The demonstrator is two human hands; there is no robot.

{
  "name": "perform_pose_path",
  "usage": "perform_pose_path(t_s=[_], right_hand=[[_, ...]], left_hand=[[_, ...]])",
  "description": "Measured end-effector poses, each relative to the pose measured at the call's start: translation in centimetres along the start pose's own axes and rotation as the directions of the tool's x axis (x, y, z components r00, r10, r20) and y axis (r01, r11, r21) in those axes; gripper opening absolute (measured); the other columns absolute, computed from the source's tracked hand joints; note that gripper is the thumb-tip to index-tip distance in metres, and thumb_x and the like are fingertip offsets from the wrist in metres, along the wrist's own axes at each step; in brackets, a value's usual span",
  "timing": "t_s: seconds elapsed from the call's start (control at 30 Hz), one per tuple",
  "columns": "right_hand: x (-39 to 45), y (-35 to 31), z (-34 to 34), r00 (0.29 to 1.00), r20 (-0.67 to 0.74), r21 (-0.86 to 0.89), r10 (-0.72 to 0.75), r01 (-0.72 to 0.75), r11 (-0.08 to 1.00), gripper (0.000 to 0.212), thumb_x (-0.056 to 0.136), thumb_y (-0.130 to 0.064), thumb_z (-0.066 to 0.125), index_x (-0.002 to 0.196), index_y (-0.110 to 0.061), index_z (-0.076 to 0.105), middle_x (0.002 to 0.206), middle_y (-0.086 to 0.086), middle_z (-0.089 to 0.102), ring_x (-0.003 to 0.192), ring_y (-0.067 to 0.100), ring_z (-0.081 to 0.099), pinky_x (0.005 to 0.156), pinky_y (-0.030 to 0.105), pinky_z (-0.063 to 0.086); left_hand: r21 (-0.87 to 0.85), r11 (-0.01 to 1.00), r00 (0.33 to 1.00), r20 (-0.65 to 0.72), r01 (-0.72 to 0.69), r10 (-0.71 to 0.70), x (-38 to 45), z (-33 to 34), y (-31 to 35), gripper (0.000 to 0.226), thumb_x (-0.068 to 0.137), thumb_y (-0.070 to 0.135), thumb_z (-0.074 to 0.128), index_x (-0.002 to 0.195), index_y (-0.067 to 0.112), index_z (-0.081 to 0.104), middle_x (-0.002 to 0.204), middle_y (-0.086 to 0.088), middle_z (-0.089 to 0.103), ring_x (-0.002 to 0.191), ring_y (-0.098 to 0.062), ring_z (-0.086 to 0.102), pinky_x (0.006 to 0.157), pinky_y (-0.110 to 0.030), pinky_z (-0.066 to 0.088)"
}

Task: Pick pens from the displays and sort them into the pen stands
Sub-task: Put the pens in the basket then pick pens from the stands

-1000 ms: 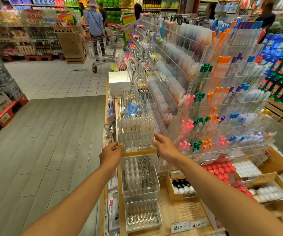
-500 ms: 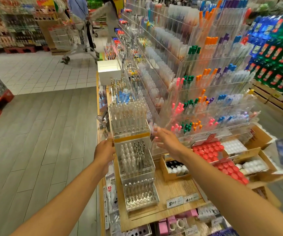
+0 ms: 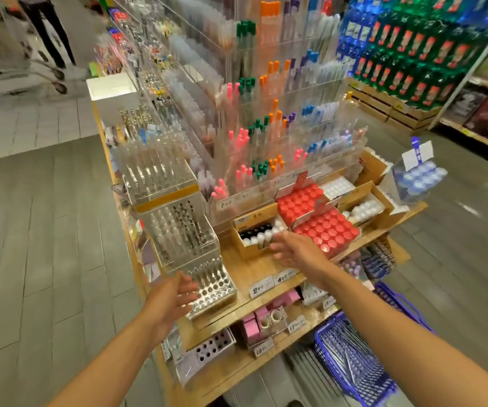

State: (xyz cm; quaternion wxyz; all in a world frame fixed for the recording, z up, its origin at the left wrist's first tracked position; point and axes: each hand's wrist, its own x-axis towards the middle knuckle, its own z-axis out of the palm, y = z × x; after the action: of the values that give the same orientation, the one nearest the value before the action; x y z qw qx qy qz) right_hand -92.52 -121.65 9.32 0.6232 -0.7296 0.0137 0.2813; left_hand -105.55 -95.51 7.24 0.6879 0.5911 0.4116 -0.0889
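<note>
A stepped clear acrylic pen stand [image 3: 178,230] rises in three tiers at the corner of a wooden shelf, holding upright clear and dark pens. Its lowest tier [image 3: 213,292] shows mostly bare holes. My left hand [image 3: 171,301] hovers beside that lowest tier with fingers relaxed, holding nothing. My right hand [image 3: 294,248] is spread over the shelf in front of a cardboard box of small bottles [image 3: 256,233], also holding nothing. Behind, tiered acrylic displays [image 3: 266,136] hold pens with pink, green, orange, purple and blue caps.
Boxes of red-capped jars [image 3: 322,230] and white items [image 3: 366,207] sit right of my right hand. Price tags [image 3: 272,284] line the shelf edge. A blue shopping basket [image 3: 354,356] stands on the floor below right. A person with a trolley [image 3: 17,63] is far left.
Both hands have let go of the sides of the pen stand and dropped lower. My right hand swung right toward the bottle box. The view tilted down and closer to the shelf.
</note>
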Motion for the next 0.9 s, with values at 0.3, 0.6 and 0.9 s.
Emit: perform_pose_path(t_s=[0.3,0.6,0.9], right_hand=[[-9.3,8.6,-9.1,0.982,-0.129,0.102,0.139,-0.126,0.987,0.039,0.104,-0.037,0.037,0.125,-0.011,0.057,0.109,0.005,0.068,0.089,0.022,0.064,0.081,0.032,0.053],[-18.9,18.7,-21.2,0.928,-0.275,0.195,0.252,-0.203,0.960,0.024,0.101,-0.023,0.046,0.114,-0.007,0.060,0.093,0.009,0.064,0.063,0.014,0.052,0.058,0.022,0.040],[-18.7,31.3,-29.7,0.898,-0.304,0.097,0.319,-0.304,0.948,0.018,0.099,-0.022,0.051,0.106,-0.012,0.063,0.086,-0.002,0.066,0.064,0.009,0.057,0.054,0.016,0.045]], left_hand=[[0.111,0.993,0.962,0.268,0.030,-0.059,-3.5,14.0,-5.3,0.030,0.106,0.028,0.040,0.112,0.007,0.061,0.110,-0.014,0.070,0.090,-0.025,0.065,0.077,-0.035,0.054],[0.147,0.985,0.952,0.279,0.086,-0.124,-10.3,28.1,-15.4,0.023,0.103,0.029,0.046,0.096,0.012,0.061,0.087,-0.007,0.068,0.068,-0.017,0.058,0.061,-0.028,0.046],[0.231,0.952,0.925,0.277,0.200,-0.261,-7.8,37.3,-25.1,0.023,0.103,0.027,0.046,0.101,0.012,0.063,0.096,-0.007,0.071,0.080,-0.021,0.062,0.075,-0.034,0.049]])
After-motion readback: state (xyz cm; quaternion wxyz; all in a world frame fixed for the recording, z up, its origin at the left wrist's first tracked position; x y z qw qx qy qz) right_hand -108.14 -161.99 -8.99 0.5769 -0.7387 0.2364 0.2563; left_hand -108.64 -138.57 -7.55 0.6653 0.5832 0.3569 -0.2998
